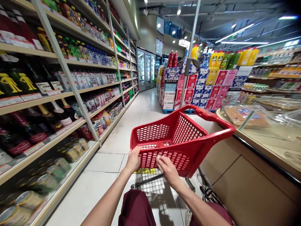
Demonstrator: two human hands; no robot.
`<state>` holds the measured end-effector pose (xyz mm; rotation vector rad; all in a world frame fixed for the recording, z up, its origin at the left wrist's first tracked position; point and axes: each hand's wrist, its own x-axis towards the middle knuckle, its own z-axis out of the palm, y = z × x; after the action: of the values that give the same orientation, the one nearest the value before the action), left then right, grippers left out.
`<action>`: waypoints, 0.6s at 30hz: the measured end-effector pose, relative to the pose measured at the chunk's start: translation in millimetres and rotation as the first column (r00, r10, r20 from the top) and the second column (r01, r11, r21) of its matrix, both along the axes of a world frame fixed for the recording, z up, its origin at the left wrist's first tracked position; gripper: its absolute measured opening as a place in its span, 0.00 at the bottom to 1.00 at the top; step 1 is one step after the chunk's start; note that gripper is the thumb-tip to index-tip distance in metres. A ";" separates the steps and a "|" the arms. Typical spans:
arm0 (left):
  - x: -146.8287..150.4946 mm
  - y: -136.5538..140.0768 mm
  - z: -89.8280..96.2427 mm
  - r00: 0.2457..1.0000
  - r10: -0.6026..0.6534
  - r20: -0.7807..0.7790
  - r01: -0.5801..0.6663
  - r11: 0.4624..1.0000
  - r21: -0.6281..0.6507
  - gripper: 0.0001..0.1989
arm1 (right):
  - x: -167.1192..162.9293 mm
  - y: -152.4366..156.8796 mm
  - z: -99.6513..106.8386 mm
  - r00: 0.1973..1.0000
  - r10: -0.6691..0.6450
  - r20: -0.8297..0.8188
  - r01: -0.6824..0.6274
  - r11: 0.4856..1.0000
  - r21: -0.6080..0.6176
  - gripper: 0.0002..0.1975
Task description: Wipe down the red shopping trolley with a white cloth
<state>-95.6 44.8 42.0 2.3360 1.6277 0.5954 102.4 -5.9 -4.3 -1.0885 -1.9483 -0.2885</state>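
A red plastic shopping cart (169, 147) with a perforated basket stands side-on in front of me. My left hand (133, 160) is closed over the rim at the basket's lower left corner, its fingertips bent over the edge. With fingers bent together, my right hand (167, 169) presses a small whitish wad (159, 159), like a cloth or tissue, against the perforated side wall. Most of the wad is hidden by the fingers. The cart's handle (209, 116) rises at the upper right, apart from both hands.
Shelves (77, 91) of bottles and cans run along the left. A glass-covered counter (263, 125) stands close on the right, with dark cables (209, 191) on the floor below it. Behind the cart are stacked drink cartons (188, 84) and a metal pole (191, 37).
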 end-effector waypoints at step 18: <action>-17.0 3.9 1.3 0.997 -0.008 0.071 0.011 0.999 -0.041 0.29 | -64.5 19.9 2.1 0.988 0.091 0.123 -0.084 0.994 -0.064 0.13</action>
<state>-112.6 48.7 43.3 2.2656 1.5825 0.6285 37.9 14.0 -2.2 -1.0409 -2.1229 -0.2589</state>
